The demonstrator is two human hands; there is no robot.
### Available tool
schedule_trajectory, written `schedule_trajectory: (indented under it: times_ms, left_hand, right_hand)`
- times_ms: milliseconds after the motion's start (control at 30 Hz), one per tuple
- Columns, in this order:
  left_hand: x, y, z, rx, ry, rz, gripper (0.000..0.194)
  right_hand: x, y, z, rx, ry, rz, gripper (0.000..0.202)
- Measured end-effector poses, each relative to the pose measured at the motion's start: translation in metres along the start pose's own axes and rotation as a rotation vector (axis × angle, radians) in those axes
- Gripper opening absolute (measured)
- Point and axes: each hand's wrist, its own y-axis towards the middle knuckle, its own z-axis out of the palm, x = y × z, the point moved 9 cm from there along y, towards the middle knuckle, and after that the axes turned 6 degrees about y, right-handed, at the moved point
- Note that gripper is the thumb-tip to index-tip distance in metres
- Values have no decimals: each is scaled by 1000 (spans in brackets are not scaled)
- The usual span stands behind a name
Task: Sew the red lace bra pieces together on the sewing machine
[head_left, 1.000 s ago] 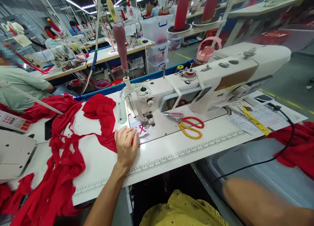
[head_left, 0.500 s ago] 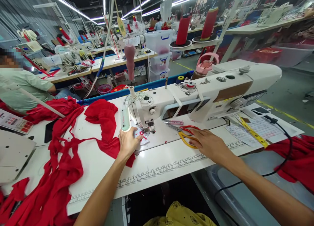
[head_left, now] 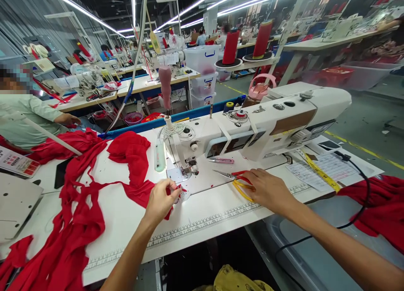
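My left hand (head_left: pixel 160 200) is closed in a pinch at the near side of the needle area, on a small end of red fabric (head_left: pixel 139 190). A white patterned scrap (head_left: pixel 183 195) shows just beyond the fingertips. More of the red cloth spreads to the left across the table. To the right, my right hand (head_left: pixel 268 189) has its fingers round the red and yellow handles of the scissors (head_left: pixel 242 188); their slightly parted blades point left toward the machine. The white sewing machine (head_left: pixel 271 123) stands behind both hands, its presser foot (head_left: pixel 186 171) near my left hand.
Pink-handled thread snips (head_left: pixel 221 160) lie under the machine arm. A yellow tape measure (head_left: pixel 322 171) crosses a written sheet (head_left: pixel 299 173) at the right. A black cable (head_left: pixel 368 186) hangs over the edge. Beyond the table at left, a co-worker (head_left: pixel 28 118) sits.
My left hand has drawn back toward me from the needle, bringing the red fabric end and white scrap along. The scissors have swung slightly in my right hand, away from the snips.
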Motion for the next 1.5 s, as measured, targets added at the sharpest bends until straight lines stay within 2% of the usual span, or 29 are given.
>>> schedule_trajectory:
  times_ms: [67, 133, 167, 200, 333, 433, 667, 967, 1167, 1333, 1400, 1500]
  left_hand:
    - [-4, -18, 8, 106, -200, -47, 32]
    - [-8, -34, 15, 191, -449, -111, 39]
    - [-11, -41, 18, 212, -558, -136, 40]
    - [-12, -46, 19, 216, -637, -153, 40]
    - [-15, -61, 25, 214, -747, -173, 36]
    - [-14, -69, 29, 203, -815, -199, 33]
    - [-11, -77, 36, 114, -991, -283, 27]
    - [-18, -78, 42, 140, -1080, -330, 29]
    - [-17, -80, 44, 150, -1090, -354, 28]
    - [-12, -82, 46, 162, -1028, -344, 25]
    - [-8, -83, 46, 146, -996, -367, 29]
    - [-5, -82, 43, 171, -905, -362, 35]
  right_hand:
    - [18, -7, 3, 41, 183, -84, 25]
    - [41, -14, 7, 113, 365, -157, 15]
    - [51, -17, 9, 144, 426, -172, 7]
    - [61, -19, 11, 168, 462, -174, 7]
    - [92, -25, 14, 249, 515, -178, 36]
    - [104, -28, 18, 283, 519, -187, 41]
    - [118, -32, 30, 318, 605, -201, 49]
    - [123, -39, 42, 417, 784, -204, 53]
    - [127, -45, 45, 462, 870, -241, 49]
    - [121, -47, 49, 518, 1002, -135, 51]
    - [114, -46, 48, 498, 993, -104, 49]
    - [106, -45, 41, 474, 882, -141, 42]
